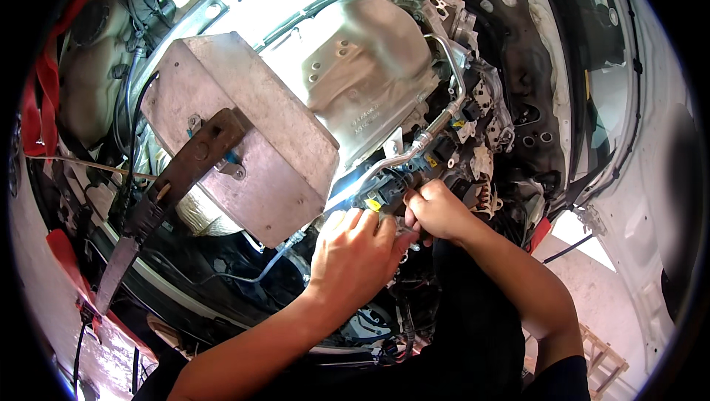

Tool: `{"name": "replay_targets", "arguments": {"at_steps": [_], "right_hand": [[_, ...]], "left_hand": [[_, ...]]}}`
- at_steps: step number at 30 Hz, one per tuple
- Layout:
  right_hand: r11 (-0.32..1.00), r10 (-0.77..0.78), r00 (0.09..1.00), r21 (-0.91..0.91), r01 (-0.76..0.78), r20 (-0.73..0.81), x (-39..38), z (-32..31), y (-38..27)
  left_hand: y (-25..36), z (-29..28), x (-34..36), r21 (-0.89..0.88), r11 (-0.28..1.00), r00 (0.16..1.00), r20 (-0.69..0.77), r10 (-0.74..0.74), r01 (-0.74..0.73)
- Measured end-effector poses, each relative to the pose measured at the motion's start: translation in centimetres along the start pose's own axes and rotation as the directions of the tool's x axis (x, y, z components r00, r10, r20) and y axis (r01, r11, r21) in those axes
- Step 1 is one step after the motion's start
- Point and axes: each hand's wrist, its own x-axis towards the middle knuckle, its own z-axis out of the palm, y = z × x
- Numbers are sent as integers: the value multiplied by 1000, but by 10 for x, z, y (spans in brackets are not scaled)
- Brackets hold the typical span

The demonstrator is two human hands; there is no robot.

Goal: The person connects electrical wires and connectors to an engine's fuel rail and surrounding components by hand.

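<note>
Both of my hands are inside an open engine bay, close together beside a row of black connectors. My left hand [355, 253] is curled at the near side of the engine, its fingertips touching the area below a black connector [386, 192] with a yellow tab [372, 204]. Its thumb points right, toward the other hand; what the fingers grip is hidden. My right hand [440, 212] is closed in a pinch just right of that connector, on something too small to make out. A silver metal pipe [403, 155] runs just beyond both hands.
A boxy metal cover [251, 113] lies at left, with a dark flat bar [196, 153] across it. Behind sits a beige, dented heat shield [370, 68]. Red straps [44, 98] hang at the far left. White bodywork [651, 164] borders the right. A wooden frame [603, 357] shows lower right.
</note>
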Motion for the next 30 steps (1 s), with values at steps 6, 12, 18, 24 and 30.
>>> {"name": "replay_targets", "arguments": {"at_steps": [6, 12, 18, 24, 30], "right_hand": [[656, -676, 737, -462, 596, -9, 22, 0, 45], [898, -338, 939, -317, 304, -57, 5, 13, 13], [948, -129, 989, -284, 145, 73, -9, 14, 0], [874, -244, 968, -420, 243, 51, -1, 17, 11], [991, -3, 997, -136, 13, 73, -5, 0, 4]], "left_hand": [[13, 9, 47, 395, 913, 993, -14, 116, -102], [5, -5, 61, 524, 836, 979, 193, 68, -161], [-1, -19, 61, 509, 834, 957, 283, 69, -211], [-3, -27, 58, 471, 867, 969, 240, 53, -164], [14, -19, 68, 618, 731, 946, 300, 121, -290]]}}
